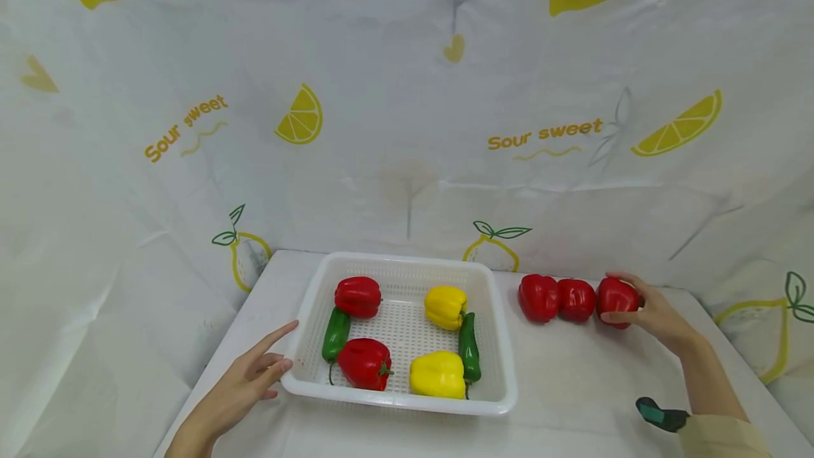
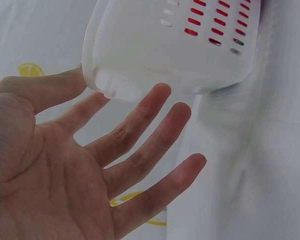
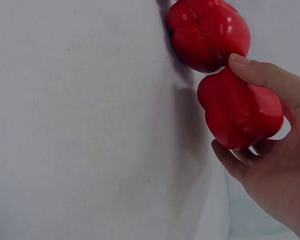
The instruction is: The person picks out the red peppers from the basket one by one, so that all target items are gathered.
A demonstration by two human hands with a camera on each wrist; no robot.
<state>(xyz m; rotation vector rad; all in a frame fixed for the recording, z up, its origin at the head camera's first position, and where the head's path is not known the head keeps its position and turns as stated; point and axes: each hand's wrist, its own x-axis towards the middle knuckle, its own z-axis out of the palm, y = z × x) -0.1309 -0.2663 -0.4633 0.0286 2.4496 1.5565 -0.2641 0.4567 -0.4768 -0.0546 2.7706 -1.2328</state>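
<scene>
At the far right of the table, my right hand grips a red bell pepper, thumb on one side and fingers round the other. In the right wrist view, this pepper is beside a second red pepper. Two more red bell peppers, one at the middle and one at the left, complete the row. My left hand is at the left edge of a white plastic basket, fingers spread and mostly straight. The left wrist view shows its thumb against the basket's rim.
Inside the basket lie two red bell peppers, two yellow bell peppers and two green chili peppers. A white cloth with lemon prints hangs behind the white-covered table.
</scene>
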